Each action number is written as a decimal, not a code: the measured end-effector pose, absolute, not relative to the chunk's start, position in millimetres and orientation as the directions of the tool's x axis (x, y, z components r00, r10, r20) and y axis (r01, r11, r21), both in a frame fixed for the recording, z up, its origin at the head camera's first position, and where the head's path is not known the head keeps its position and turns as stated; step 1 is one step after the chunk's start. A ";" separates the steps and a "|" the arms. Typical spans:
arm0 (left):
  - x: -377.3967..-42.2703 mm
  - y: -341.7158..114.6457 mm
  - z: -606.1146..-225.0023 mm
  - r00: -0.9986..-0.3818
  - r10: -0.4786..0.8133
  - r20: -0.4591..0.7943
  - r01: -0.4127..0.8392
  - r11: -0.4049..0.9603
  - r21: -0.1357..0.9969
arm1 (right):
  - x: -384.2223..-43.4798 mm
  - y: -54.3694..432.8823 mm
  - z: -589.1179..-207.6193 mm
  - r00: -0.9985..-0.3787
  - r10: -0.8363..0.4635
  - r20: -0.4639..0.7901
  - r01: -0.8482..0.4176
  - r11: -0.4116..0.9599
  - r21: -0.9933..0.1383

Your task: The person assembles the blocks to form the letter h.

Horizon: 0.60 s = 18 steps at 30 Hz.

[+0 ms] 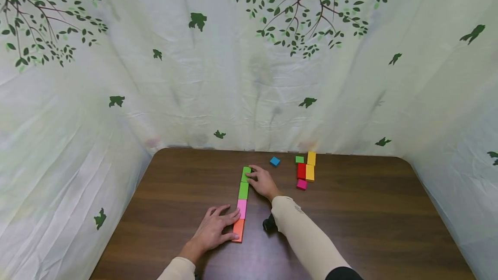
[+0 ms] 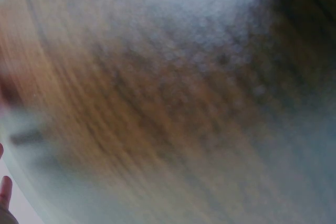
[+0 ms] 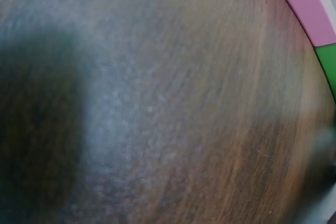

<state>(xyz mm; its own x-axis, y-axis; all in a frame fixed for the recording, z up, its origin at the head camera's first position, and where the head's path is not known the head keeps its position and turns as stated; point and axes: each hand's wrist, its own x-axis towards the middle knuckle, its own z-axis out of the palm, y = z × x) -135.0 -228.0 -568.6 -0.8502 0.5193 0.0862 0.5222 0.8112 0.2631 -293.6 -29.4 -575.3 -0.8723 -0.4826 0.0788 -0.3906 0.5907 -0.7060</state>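
Four-sided flat blocks lie end to end in a row on the brown table: an orange block (image 1: 238, 230) nearest, then a pink block (image 1: 242, 208), a green block (image 1: 243, 190) and another green block (image 1: 245, 172) farthest. My left hand (image 1: 213, 229) rests against the row's left side, fingers spread, fingertips on the pink block and thumb at the orange one. From the right, my right hand (image 1: 266, 183) touches the farthest green block with its fingertips. The right wrist view shows a pink block (image 3: 304, 3) and green block (image 3: 328, 64) at its edge.
Behind the right hand lies a blue block (image 1: 275, 161). Farther right, a small group holds a green block (image 1: 299, 159), a red block (image 1: 301, 170), a magenta block (image 1: 301, 184) and two yellow blocks (image 1: 310, 172). A leaf-printed white curtain (image 1: 249, 77) borders the table's far edge.
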 end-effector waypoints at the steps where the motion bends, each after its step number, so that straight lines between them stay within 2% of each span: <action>1: -135.1 -228.2 -568.4 -0.850 0.519 0.087 0.522 0.812 0.263 | -293.5 -29.7 -575.1 -0.872 -0.482 0.078 -0.390 0.590 -0.707; 18: -134.5 -227.7 -567.2 -0.855 0.514 0.070 0.513 0.818 0.262 | -294.8 -30.1 -578.8 -0.865 -0.491 0.105 -0.409 0.567 -0.715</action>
